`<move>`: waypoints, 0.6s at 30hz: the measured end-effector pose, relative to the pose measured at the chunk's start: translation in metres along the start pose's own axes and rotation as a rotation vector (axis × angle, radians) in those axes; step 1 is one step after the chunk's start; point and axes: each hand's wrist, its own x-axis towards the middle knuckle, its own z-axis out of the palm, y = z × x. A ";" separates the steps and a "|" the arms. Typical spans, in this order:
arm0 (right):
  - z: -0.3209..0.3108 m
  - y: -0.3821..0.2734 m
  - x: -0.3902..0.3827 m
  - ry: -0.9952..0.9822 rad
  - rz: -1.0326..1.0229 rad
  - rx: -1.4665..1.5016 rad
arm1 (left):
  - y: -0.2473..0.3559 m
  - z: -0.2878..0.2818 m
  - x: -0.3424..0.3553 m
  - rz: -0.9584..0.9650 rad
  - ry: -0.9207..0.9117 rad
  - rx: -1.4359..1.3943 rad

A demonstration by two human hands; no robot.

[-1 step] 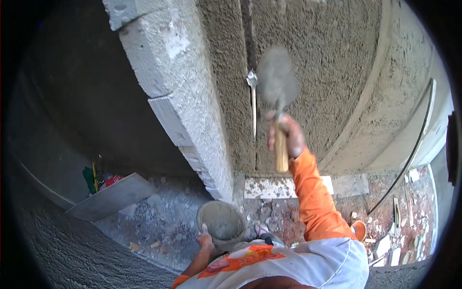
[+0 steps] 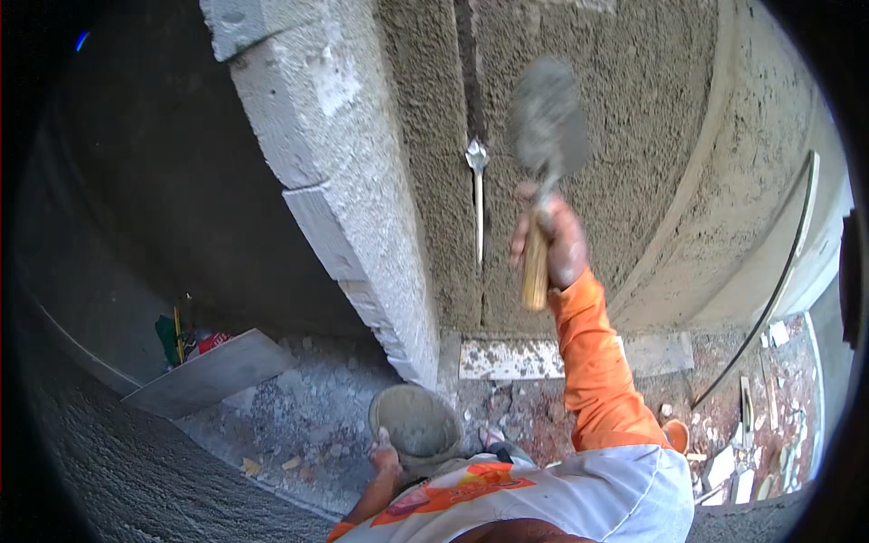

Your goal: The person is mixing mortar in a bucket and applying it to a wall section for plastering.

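My right hand (image 2: 563,242) is raised in front of the rough grey plastered wall (image 2: 634,100), fingers wrapped round the wooden handle of a trowel (image 2: 535,271). The trowel's blade points upward, slightly blurred, with grey mortar on it; whether it touches the wall I cannot tell. Low on the left, my left hand (image 2: 385,452) grips the rim of a round bucket (image 2: 439,404) held near my body. Grey mortar (image 2: 418,436) lies inside it. Left of the blade, a thin white pipe (image 2: 480,217) with a wrapped top stands in a vertical groove of the wall.
A pale block wall edge (image 2: 317,136) juts out at left. Rubble (image 2: 317,425) covers the floor. A mortar-spattered white board (image 2: 507,359) lies at the wall's foot. A grey panel (image 2: 217,371) leans at left, a long dark-edged strip (image 2: 769,308) at right. An orange bowl (image 2: 675,435) sits on the floor.
My right hand has moved the trowel up and to the right, and its blade is less blurred. My left hand and the bucket stay almost where they were.
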 end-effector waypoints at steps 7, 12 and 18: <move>0.072 -0.114 0.095 0.326 -1.035 -0.340 | -0.066 0.017 0.031 -0.043 0.265 -0.085; 0.061 -0.159 0.183 0.763 -1.561 -0.559 | -0.055 -0.013 -0.003 -0.119 0.270 -0.130; 0.078 -0.128 0.324 0.825 -1.409 -0.956 | -0.032 -0.022 -0.012 -0.136 0.293 -0.174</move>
